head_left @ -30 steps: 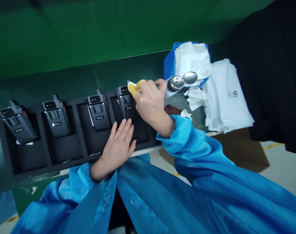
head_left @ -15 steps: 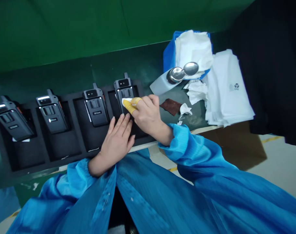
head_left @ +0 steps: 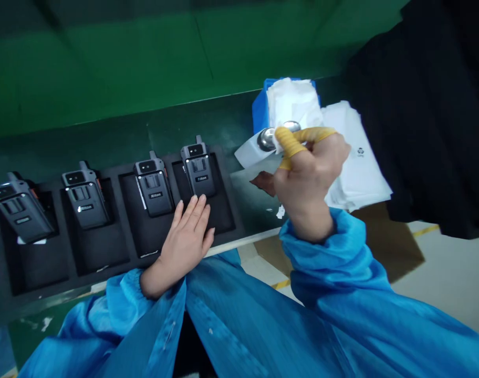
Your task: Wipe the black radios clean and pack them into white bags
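My left hand (head_left: pixel 186 231) lies flat with its fingers stretched out. Its fingertips meet the lower end of a black two-way radio (head_left: pixel 199 170) marked "Riton" in the rightmost compartment of the black foam tray (head_left: pixel 155 247). My right hand (head_left: pixel 306 168), with yellow finger cots on the thumb and a finger, pinches a small white wipe (head_left: pixel 278 148), mostly hidden. It is at the metal top of a white pump bottle (head_left: pixel 249 153); whether it presses the top I cannot tell. Three more radios lie to the left, one per compartment: the nearest radio (head_left: pixel 155 186), the middle radio (head_left: pixel 85 199) and the leftmost radio (head_left: pixel 22 210).
Behind the bottle stands a blue bin (head_left: pixel 260 113) filled with white cloths (head_left: pixel 294 100). A stack of white bags (head_left: pixel 361 163) lies to the right. A brown scrap (head_left: pixel 264 182) is partly under my right hand. A cardboard box (head_left: pixel 393 241) sits below the table's edge.
My right hand has moved right, from the rightmost radio to the pump bottle, carrying the white wipe. That radio's label now shows. My left hand stays by the radio's lower end.
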Demonstrator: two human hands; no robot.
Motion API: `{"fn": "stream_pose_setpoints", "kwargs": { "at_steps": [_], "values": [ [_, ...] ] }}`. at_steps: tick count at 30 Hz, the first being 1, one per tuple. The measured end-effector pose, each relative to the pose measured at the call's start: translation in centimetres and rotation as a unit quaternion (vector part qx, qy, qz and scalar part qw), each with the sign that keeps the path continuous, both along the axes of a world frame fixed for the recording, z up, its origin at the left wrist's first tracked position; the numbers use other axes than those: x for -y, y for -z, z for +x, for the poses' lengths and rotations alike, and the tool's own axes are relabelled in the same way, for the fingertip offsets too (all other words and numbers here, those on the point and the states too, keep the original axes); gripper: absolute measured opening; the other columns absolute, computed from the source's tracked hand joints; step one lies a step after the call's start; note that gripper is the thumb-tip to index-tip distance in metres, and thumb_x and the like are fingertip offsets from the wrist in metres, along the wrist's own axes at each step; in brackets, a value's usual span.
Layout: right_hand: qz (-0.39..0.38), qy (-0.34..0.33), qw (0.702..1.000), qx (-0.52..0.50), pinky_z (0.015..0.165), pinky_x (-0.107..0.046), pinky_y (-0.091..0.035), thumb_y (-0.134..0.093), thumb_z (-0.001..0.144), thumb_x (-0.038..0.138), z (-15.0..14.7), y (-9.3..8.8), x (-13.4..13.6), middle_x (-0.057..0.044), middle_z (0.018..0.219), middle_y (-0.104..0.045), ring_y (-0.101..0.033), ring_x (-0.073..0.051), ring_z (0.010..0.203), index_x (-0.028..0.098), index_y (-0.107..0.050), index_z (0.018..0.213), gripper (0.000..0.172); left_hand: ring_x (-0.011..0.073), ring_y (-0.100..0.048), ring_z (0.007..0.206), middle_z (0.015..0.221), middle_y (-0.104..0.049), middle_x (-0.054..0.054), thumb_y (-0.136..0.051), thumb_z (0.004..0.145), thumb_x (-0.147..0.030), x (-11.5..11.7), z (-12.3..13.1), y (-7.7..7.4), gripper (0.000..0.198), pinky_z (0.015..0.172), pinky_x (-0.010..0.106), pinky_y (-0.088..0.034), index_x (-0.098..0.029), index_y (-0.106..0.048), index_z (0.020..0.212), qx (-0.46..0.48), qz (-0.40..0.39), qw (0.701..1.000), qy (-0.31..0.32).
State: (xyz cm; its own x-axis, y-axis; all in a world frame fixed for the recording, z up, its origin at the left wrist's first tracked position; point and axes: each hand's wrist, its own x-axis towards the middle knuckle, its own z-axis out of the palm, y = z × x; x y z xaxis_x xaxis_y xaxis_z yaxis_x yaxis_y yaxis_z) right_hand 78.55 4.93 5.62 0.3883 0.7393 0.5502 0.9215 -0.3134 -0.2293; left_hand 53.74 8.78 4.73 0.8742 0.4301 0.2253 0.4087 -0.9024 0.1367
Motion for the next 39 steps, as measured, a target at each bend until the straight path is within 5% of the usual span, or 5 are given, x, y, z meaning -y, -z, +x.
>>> {"fn": "stream_pose_setpoints", "kwargs": {
  "at_steps": [7, 11, 22, 34, 39],
  "values": [
    [-0.045, 0.063, 0.997, 0.028, 0.074, -0.041, -0.027, -0.037, 0.083, 0.013, 0.3, -0.7, -1.2, -0.008, 0.090, -0.051, -0.042, -0.022, 0.086, 0.019, -0.064, 0.084, 0.027, 0.0322, -0.045, 0.131, 0.139, -0.049, 0.022, -0.043, 0.092, -0.024, 0.0, 0.0, 0.0, 0.040, 0.110, 0.054, -0.034, -0.003, -0.054, 0.124, 0.011, -0.009, 1.000, -0.002],
    [-0.031, 0.060, 0.997, 0.034, 0.075, -0.040, -0.026, -0.037, 0.083, 0.013, -1.0, -1.6, -1.3, -0.008, 0.090, -0.052, -0.043, -0.023, 0.086, 0.019, -0.065, 0.090, 0.029, 0.0303, -0.043, 0.133, 0.140, -0.048, 0.020, -0.041, 0.093, -0.025, 0.1, -0.1, 0.2, 0.041, 0.111, 0.052, -0.032, -0.004, -0.053, 0.126, 0.014, -0.023, 1.000, -0.007],
    [-0.104, -0.169, 0.977, 0.079, 0.090, -0.042, -0.023, -0.032, 0.096, 0.021, -7.0, 0.3, -7.6, -0.004, 0.099, -0.059, -0.042, -0.020, 0.099, 0.024, -0.066, 0.090, 0.035, 0.0312, -0.043, 0.133, 0.141, -0.047, 0.021, -0.042, 0.092, -0.025, 0.0, -0.1, 0.4, 0.042, 0.111, 0.052, -0.033, -0.003, -0.054, 0.126, 0.000, -0.022, 1.000, -0.004],
    [-0.058, -0.073, 0.996, 0.001, 0.086, -0.045, -0.021, -0.040, 0.087, 0.012, -6.1, 0.6, -5.5, -0.006, 0.088, -0.057, -0.043, -0.021, 0.091, 0.019, -0.063, 0.069, 0.030, 0.0293, -0.047, 0.130, 0.137, -0.052, 0.020, -0.041, 0.092, -0.022, 0.0, 0.0, 0.3, 0.038, 0.108, 0.051, -0.038, -0.005, -0.056, 0.121, 0.027, -0.018, 0.999, -0.008],
    [-0.031, -0.131, 0.991, 0.011, 0.084, -0.044, -0.022, -0.041, 0.086, 0.012, -9.0, -0.6, -6.3, -0.005, 0.092, -0.058, -0.043, -0.021, 0.092, 0.021, -0.067, 0.080, 0.028, 0.0262, -0.053, 0.125, 0.126, -0.062, 0.017, -0.042, 0.092, -0.018, 0.1, -1.6, -0.3, 0.030, 0.109, 0.050, -0.039, -0.007, -0.061, 0.113, 0.117, -0.024, 0.993, -0.004]
  ]
}}
